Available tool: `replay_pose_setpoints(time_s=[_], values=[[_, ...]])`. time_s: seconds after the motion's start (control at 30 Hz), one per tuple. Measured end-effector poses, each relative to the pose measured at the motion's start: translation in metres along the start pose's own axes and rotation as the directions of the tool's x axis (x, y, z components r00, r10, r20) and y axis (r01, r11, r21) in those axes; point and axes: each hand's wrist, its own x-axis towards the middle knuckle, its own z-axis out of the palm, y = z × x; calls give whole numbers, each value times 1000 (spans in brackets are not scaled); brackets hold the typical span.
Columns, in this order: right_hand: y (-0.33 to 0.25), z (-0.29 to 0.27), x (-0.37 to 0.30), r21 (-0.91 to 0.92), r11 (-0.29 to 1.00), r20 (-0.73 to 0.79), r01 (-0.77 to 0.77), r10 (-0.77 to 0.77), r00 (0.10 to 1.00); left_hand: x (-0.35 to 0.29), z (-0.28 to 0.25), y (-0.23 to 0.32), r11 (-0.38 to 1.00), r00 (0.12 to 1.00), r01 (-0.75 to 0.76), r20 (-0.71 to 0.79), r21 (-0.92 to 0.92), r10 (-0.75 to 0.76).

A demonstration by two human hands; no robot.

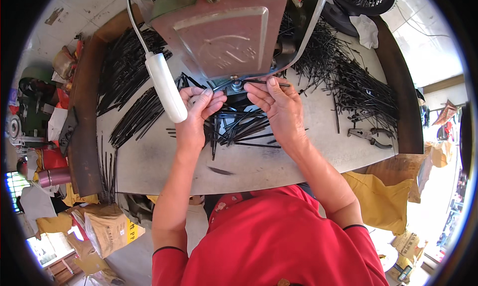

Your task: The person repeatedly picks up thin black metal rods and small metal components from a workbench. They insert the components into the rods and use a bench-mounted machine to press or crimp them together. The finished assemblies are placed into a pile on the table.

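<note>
My left hand [196, 107] is pinched on a thin grey metal strip [222, 85] that reaches to the small round metal tooling [237, 86] under the machine head [219, 42]. From the other side, my right hand [279, 104] grips a thin black strip [258, 81] between thumb and fingers, its inner end at the same tooling. Whether the two strips touch there, I cannot tell. Just below my hands lies a loose pile of black strips [244, 129] on the metal table [279, 171].
Bundles of black strips [130, 62] cover the table's left side. A heap of thin black rods [358, 87] lies right, with pliers [371, 135] near it. A white cylinder on a cable [166, 89] hangs beside my left hand. A black fan [363, 0] stands far right.
</note>
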Motion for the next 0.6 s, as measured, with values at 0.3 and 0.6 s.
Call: replay_pose_setpoints(time_s=[0.3,0.6], values=[[-30,-9,29,-63,988,92,-144,150,984,5,1,15,988,999,37,-35,149,-32],[-33,-10,-3,-381,922,12,-70,80,997,6,7,-7,958,988,34,-136,-284,-76]])
